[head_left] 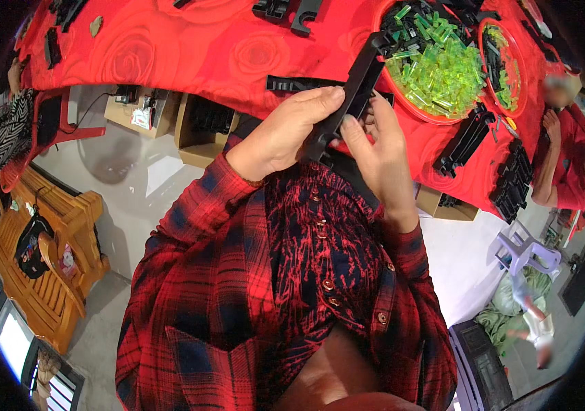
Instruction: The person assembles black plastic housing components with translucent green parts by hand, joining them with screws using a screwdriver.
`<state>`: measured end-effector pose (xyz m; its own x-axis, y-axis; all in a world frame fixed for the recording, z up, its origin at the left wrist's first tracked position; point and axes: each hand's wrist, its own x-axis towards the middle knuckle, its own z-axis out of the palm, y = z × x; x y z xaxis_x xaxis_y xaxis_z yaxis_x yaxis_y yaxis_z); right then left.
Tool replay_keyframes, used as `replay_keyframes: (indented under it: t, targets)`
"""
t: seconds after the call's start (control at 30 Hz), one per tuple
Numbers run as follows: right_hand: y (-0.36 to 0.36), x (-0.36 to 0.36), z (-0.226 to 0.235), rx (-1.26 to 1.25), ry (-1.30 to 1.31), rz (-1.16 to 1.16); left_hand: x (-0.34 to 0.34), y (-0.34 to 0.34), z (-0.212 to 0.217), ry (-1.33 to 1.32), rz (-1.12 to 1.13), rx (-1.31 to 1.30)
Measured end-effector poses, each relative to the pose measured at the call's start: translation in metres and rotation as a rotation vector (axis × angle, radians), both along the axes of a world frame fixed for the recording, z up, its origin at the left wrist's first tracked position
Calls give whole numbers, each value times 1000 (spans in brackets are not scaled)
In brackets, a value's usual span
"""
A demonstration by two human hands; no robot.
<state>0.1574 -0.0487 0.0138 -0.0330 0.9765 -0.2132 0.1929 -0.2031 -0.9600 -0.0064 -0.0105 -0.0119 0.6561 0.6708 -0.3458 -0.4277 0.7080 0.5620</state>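
A long black plastic housing [359, 88] is held up, tilted, just past the near edge of the red-clothed table. My left hand [289, 130] wraps round its lower left side, thumb pressed along it. My right hand [383, 152] is at its right side, thumb and curled fingers against the lower part; whether a small piece is pinched there is hidden. Right of the housing's top sits a round red tray [421, 118] heaped with small clear yellow-green tubes [443, 75]. Behind my wrists another black part [285, 83] lies along the table edge.
A smaller red basket [523, 96] holds black pieces and some green tubes. Black housings [467, 140] lie stacked at the right edge. Open cartons [193, 156] stand under the table. Beyond are a wooden bench [39, 267], a lilac stool [529, 252] and a seated person in red [573, 157].
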Motion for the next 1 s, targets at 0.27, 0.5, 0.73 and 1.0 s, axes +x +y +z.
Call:
replay_keyframes:
  t: [0.27,0.5,0.73,1.0]
  targets:
    - [14,8,2,460,-320,-203,-3,-1,-6,-48,63,-177]
    - [20,4,2,395,-351,-56,0,-2,-10,-112,56,-188]
    - [16,3,12,805,-764,143,1,-3,-9,-43,163,-196]
    - [-3,-7,17,993,-841,304,-5,-6,-22,-272,143,-115]
